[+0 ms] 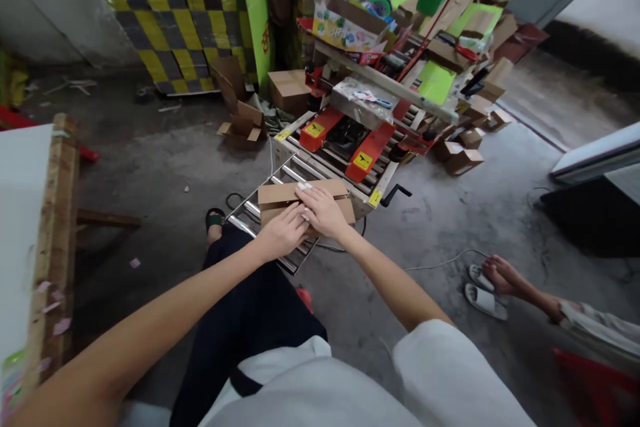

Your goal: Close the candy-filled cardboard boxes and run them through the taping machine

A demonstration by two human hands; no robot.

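Observation:
A small brown cardboard box [276, 195] sits on the short roller conveyor [242, 221] in front of me, its top flaps folded inward with a dark gap between them. Across the top lies my right hand [324, 211], fingers stretched out over the back flap and the gap. My left hand [284, 233] rests on the nearer flap, its fingers extended and their tips close to the right hand. Both hands touch the box from above without wrapping round it. Just beyond stands a carton-sealing machine [345, 137] with red side guides and rollers.
Cartons, green sheets and an open printed box [345, 23] are piled on the machine. A hand crank [397, 195] juts from its right side. At left is a wood-edged table [63, 213]. Another person's feet [505, 273] and slippers [484, 300] are at right, near a floor cable.

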